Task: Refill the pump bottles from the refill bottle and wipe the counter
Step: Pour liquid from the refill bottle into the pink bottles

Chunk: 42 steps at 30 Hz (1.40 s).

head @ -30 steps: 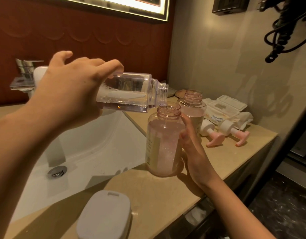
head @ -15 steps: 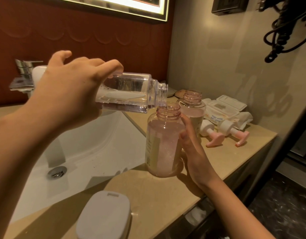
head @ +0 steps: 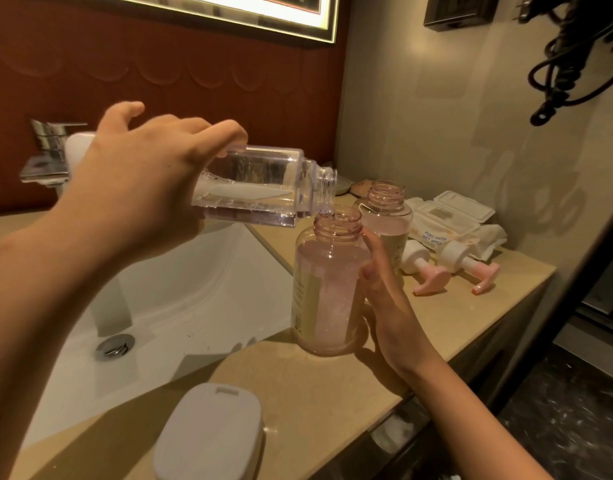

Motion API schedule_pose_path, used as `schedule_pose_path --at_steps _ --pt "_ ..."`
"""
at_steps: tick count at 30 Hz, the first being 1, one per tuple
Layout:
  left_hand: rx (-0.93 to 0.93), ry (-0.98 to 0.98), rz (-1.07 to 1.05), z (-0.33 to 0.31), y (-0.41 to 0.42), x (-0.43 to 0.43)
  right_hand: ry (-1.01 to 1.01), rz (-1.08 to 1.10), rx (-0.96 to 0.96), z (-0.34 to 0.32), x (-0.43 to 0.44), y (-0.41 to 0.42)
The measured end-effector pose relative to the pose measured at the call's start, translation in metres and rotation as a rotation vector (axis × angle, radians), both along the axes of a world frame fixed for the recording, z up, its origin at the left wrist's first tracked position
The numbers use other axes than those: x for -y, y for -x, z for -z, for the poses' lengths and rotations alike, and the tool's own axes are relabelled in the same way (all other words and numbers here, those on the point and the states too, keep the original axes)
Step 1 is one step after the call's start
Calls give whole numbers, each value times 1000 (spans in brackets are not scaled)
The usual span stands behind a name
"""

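My left hand [head: 135, 188] grips a clear refill bottle [head: 260, 188], tipped nearly level with its open neck over the mouth of a pink pump bottle [head: 327, 292]. A thin stream of liquid runs into that bottle, which stands uncapped on the beige counter [head: 319, 396]. My right hand [head: 388, 299] holds the pink bottle's right side, fingers wrapped round it. A second uncapped pink bottle [head: 384, 213] stands just behind. Two pump heads [head: 447, 268] with pink nozzles lie on the counter to the right.
A white sink basin [head: 180, 306] with a chrome faucet [head: 47, 150] lies left of the bottles. An open pack of wet wipes [head: 450, 220] sits at the back right. A white lidded container [head: 211, 434] stands near the front edge. The counter ends at the right wall.
The refill bottle has tipped slightly further and liquid has begun running into the pink bottle. Both hands stay almost where they were.
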<state>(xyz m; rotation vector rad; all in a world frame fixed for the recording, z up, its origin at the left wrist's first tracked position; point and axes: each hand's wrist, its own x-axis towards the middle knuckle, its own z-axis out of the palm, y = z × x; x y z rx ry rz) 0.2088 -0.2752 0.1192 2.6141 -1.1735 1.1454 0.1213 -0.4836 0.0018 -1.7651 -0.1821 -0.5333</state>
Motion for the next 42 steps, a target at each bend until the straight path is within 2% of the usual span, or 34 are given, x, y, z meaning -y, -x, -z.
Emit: schedule_pose_path --at_steps 42 --pt "27 -1 -11 1 -1 0 -24 -19 -16 -2 -2 1"
